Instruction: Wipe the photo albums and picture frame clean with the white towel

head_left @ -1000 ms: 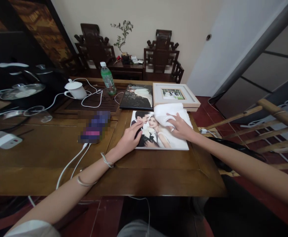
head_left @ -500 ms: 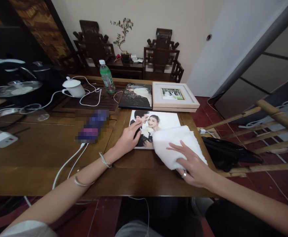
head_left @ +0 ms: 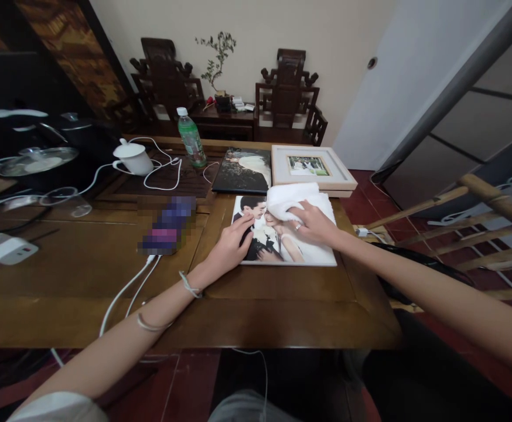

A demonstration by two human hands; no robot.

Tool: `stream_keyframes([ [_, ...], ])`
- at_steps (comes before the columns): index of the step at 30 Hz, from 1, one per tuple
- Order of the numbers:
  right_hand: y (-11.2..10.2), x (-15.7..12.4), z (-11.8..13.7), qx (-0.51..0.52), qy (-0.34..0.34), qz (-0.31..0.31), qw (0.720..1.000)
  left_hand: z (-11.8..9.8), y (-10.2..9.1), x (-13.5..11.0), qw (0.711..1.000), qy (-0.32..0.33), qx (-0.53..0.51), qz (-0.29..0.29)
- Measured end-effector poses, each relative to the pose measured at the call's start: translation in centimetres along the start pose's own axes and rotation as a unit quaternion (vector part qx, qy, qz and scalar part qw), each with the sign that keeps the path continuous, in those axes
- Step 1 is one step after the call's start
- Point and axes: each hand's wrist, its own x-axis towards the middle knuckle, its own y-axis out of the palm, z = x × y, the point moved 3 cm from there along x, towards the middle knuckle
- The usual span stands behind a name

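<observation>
A large photo print (head_left: 313,253) of a couple lies flat on the wooden table (head_left: 260,305). My left hand (head_left: 232,246) rests open on its left edge, fingers spread and pressing it down. My right hand (head_left: 313,225) lies on a folded white cloth (head_left: 289,198) at the print's upper part, fingers curled over the cloth and pressing it onto the picture.
Behind the print lie a dark photo panel (head_left: 243,170) and a white framed picture (head_left: 311,168). A green bottle (head_left: 191,138), a white teapot (head_left: 133,158), white cables (head_left: 124,290) and a blurred object (head_left: 167,225) sit to the left. A bamboo rack (head_left: 480,234) stands right.
My right hand swept the cloth down off the print's lower right corner, then back up to the top of the picture. My left hand stayed put.
</observation>
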Motion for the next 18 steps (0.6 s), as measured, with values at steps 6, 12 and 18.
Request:
stream_keyframes([
  [6,0.8,-0.8,0.7,-0.022,-0.011,-0.024,0.999,0.1,0.1,0.0,1.0,-0.004,0.001,0.006],
  [12,1.0,-6.2,3.8,0.009,-0.083,-0.04,0.996,-0.1,0.1,0.0,1.0,0.0,0.0,-0.001],
  [18,-0.4,-10.4,7.7,0.053,-0.126,-0.021,0.99,-0.2,0.0,0.1,1.0,-0.013,-0.002,-0.001],
])
